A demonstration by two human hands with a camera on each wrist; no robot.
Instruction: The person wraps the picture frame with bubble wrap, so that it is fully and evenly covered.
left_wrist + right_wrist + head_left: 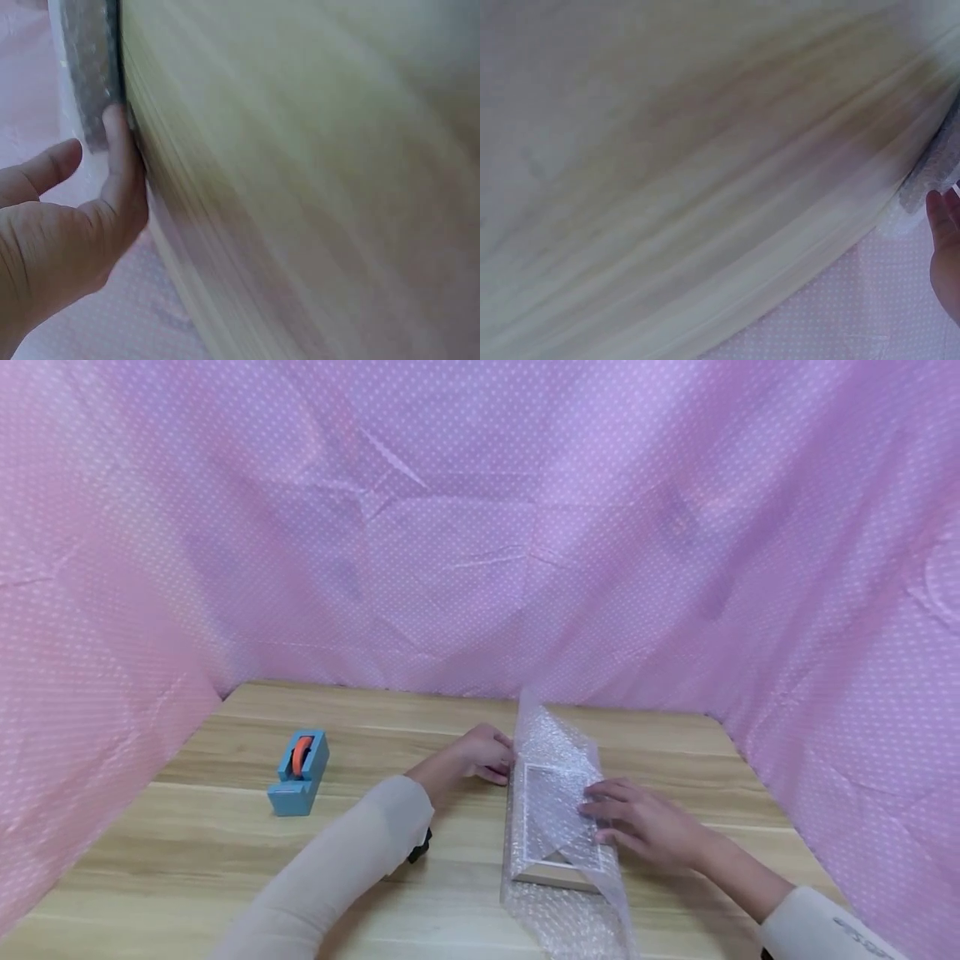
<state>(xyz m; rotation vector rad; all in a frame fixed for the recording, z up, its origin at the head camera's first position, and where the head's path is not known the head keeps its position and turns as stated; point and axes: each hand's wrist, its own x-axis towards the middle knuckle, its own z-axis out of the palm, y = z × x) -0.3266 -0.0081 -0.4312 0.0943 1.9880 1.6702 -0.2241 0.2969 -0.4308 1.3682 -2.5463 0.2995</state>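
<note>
A flat picture frame (564,875) with a white inner border and a light wooden edge lies on the table under bubble wrap (558,735). The wrap is folded over it, with loose ends sticking out at the far and near sides. My left hand (486,753) is at the frame's far left edge. In the left wrist view a finger (120,150) reaches to the wrapped edge at table level, with the thumb apart from it. My right hand (648,822) rests its spread fingers on the wrap along the right side; the right wrist view catches only part of that hand (946,255).
A blue tape dispenser (298,774) with an orange roll core stands on the left of the wooden table (405,727). Pink dotted cloth (450,568) hangs around the table's back and sides.
</note>
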